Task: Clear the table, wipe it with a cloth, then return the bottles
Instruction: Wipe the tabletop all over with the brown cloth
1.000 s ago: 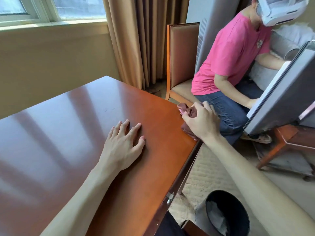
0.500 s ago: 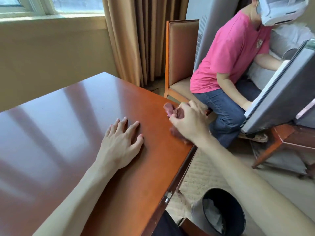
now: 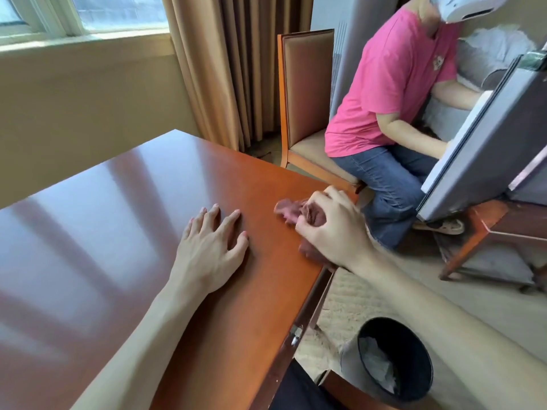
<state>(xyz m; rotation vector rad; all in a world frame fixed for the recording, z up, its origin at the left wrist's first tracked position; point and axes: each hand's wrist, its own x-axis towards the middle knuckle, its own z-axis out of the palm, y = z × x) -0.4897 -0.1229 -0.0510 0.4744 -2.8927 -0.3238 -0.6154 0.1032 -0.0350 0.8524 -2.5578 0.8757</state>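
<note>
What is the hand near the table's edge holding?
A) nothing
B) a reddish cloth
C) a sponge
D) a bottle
B: the right hand has its fingers curled round a bunched reddish cloth that lies on the wooden table near its right edge, while the left hand rests flat on the tabletop with its fingers spread.

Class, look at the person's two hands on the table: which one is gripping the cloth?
The right hand, near the table's right edge, grips the reddish cloth with curled fingers. The left hand lies flat, holding nothing.
</note>
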